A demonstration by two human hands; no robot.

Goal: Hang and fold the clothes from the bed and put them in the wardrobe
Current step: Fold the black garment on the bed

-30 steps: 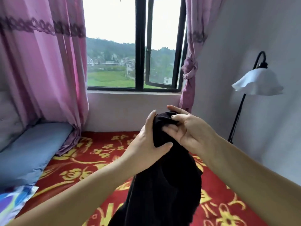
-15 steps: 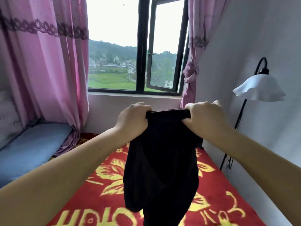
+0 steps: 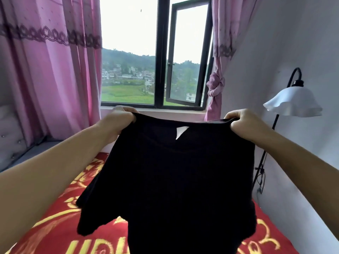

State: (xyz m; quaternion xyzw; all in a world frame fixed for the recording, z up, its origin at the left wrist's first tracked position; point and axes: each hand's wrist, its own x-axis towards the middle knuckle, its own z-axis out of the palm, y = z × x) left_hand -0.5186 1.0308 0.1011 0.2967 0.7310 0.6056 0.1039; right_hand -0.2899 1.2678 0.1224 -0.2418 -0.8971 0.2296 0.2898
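garment: black T-shirt (image 3: 170, 180), held up spread wide in front of the window (image 3: 156, 57), over the bed (image 3: 55, 233); white neck label (image 3: 180, 132) facing the camera near the top edge; hem cut off by the bottom of the frame
left hand (image 3: 117, 123): fingers curled tight round the top left corner of the shirt, at the shoulder; fingertips hidden behind the cloth
right hand (image 3: 244, 123): fingers curled round the top right corner, cloth bunched in the fist
left sleeve (image 3: 88, 222): hanging loose on the left, low over the red and yellow bedspread (image 3: 42, 241); touching it or not, cannot tell
right sleeve: hidden behind the body of the shirt
step, at a guess: shaking out and squaring up, ahead of either a hanger or a fold; no hanger and no wardrobe in view
progress, at a guess: early, with nothing put away in this view
risk 1: uneven grip, with more cloth bunched in the right fist than the left; likely a skewed fold if laid down as is
risk 2: sleeve folding under the body when lowered to the bed, giving a lumpy fold and a redo
risk 3: one corner slipping out of a fist during a shake, shirt collapsing back into a heap
risk 4: floor lamp (image 3: 291, 101) standing near the right arm against the wall (image 3: 284, 43); wide swing of the shirt or elbow could knock the white shade
risk 5: open window pane just beyond; a gust could flap the cloth
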